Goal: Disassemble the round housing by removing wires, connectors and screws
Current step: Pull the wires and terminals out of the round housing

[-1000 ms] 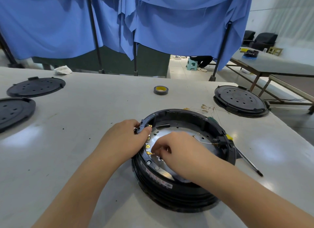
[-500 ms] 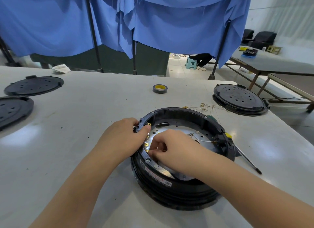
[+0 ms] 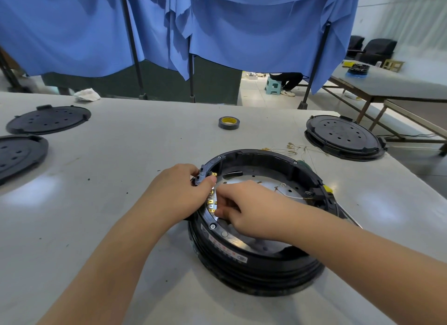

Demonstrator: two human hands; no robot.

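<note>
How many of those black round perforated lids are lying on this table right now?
3: one lid at the far left, another lid nearer at the left edge, partly cut off, and a third lid at the far right. More may lie out of frame.

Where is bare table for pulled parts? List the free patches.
Free: the table between the left lids, the tape roll and the housing; also the near-left corner. Crowded: behind the housing, where loose wires reach the right lid.
</note>
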